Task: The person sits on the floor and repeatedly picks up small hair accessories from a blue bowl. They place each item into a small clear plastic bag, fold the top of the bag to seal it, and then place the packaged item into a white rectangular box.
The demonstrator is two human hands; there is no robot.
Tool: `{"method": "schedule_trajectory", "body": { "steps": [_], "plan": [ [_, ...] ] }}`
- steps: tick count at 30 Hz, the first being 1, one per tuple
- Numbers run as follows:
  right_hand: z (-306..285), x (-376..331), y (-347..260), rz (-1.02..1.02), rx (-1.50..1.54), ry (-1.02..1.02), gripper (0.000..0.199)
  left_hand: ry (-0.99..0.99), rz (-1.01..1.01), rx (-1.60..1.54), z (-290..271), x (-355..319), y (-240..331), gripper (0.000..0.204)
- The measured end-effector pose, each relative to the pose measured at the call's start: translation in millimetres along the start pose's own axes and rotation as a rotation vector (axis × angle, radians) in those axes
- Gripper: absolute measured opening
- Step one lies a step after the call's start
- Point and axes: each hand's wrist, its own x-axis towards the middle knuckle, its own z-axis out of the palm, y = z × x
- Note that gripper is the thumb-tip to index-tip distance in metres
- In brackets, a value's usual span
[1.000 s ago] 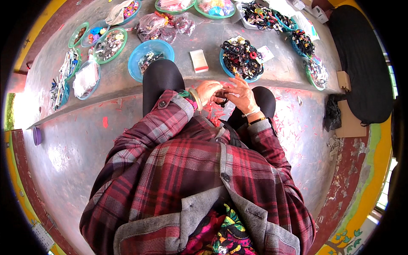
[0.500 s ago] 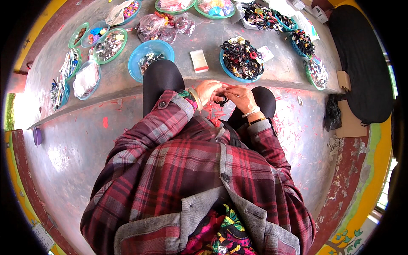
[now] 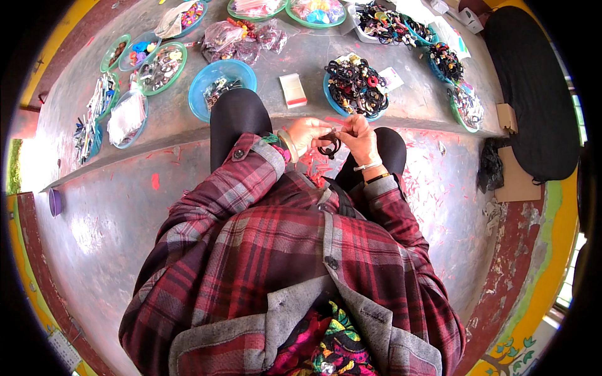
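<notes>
Your left hand [image 3: 306, 133] and right hand [image 3: 360, 140] hide the top of the black band [image 3: 330, 151], and the thin pink strip [image 3: 335, 120] just beyond is hard to make out. The fingers of both pinch the band, which hangs between them, near your knees, as a dark, rounded loop.

The blue basin [image 3: 199, 94] looks like smooth, glossy plastic; the plaid jacket [image 3: 251, 250], matt cloth; the grey surface [image 3: 308, 67], smooth, faintly shiny.
</notes>
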Motion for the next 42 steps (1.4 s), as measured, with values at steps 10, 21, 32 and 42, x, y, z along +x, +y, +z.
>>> {"method": "schedule_trajectory", "body": {
  "steps": [10,21,32,42],
  "plan": [
    [0,0,10,0.215,0.268,-0.031,0.006,0.028,0.026,-0.072,-2,1,2,0.023],
    [1,-1,13,0.168,0.283,0.034,0.009,-0.002,0.073,-0.122,-8,8,-2,0.022],
    [-1,0,16,0.215,0.269,0.019,0.010,0.032,0.056,-0.161,-2,0,5,0.019],
    [3,1,13,-0.183,-0.423,0.313,0.006,0.081,0.134,-0.024,-16,12,-10,0.020]
  ]
}}
